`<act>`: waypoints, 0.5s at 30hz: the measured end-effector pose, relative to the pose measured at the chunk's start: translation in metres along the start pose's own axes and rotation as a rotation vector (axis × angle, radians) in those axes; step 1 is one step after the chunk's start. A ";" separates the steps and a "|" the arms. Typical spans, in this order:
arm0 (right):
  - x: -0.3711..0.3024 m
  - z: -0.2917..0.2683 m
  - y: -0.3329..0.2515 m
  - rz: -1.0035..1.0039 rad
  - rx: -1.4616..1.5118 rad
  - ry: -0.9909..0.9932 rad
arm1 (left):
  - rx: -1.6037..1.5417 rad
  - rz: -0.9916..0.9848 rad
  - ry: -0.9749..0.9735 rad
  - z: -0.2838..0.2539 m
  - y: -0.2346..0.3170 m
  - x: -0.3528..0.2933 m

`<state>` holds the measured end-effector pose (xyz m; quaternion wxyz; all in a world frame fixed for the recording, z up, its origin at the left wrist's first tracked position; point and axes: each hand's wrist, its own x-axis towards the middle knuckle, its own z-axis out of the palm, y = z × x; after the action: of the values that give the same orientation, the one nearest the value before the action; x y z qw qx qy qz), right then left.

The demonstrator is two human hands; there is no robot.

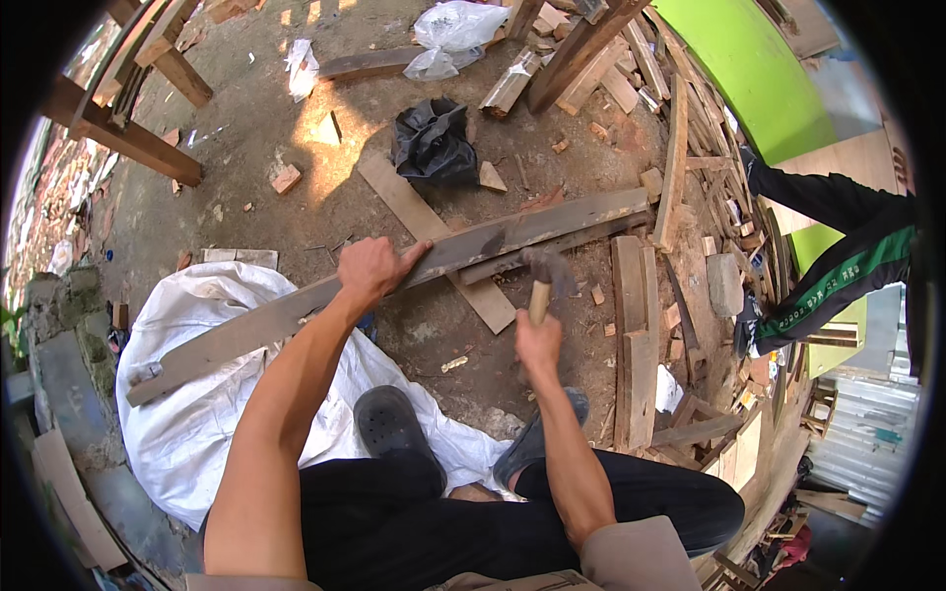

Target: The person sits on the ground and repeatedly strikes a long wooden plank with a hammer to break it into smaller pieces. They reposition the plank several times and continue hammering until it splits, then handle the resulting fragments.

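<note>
A long, weathered wooden plank (552,222) runs slantwise in front of me, its lower left end over a white woven sack (163,443). My left hand (370,268) is closed on the plank near its middle, one digit stretched along the wood. In my right hand (538,347) is a hammer (540,300), gripped by its light wooden handle. The dark hammer head is just below the plank's near edge; whether it touches the wood I cannot tell. A second narrow piece of wood (581,232) lies along that edge, and a flat board (394,192) crosses underneath.
A black plastic bag (434,141) and a clear plastic bag (455,34) lie beyond the plank. Upright timbers (636,345) and piled scrap wood (690,158) stand at the right. Another person's leg (838,281) shows there. A block wall (84,394) edges the left.
</note>
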<state>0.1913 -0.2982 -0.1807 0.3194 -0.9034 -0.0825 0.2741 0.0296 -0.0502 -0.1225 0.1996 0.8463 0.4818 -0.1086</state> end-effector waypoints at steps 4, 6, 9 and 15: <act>-0.016 -0.104 -0.130 -0.327 0.139 0.082 | -0.034 -0.035 -0.029 0.008 -0.010 -0.006; -0.047 -0.146 -0.193 -0.405 0.449 0.122 | -0.031 -0.035 0.007 0.008 -0.009 -0.005; -0.060 -0.157 -0.218 -0.722 0.859 0.100 | -0.017 -0.035 0.008 0.011 -0.012 -0.010; -0.008 0.002 -0.003 -0.123 0.358 0.187 | -0.016 0.076 -0.030 0.011 0.002 -0.007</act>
<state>0.1834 -0.2969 -0.1763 0.4971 -0.8470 -0.0574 0.1792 0.0279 -0.0616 -0.1291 0.2175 0.8606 0.4473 -0.1098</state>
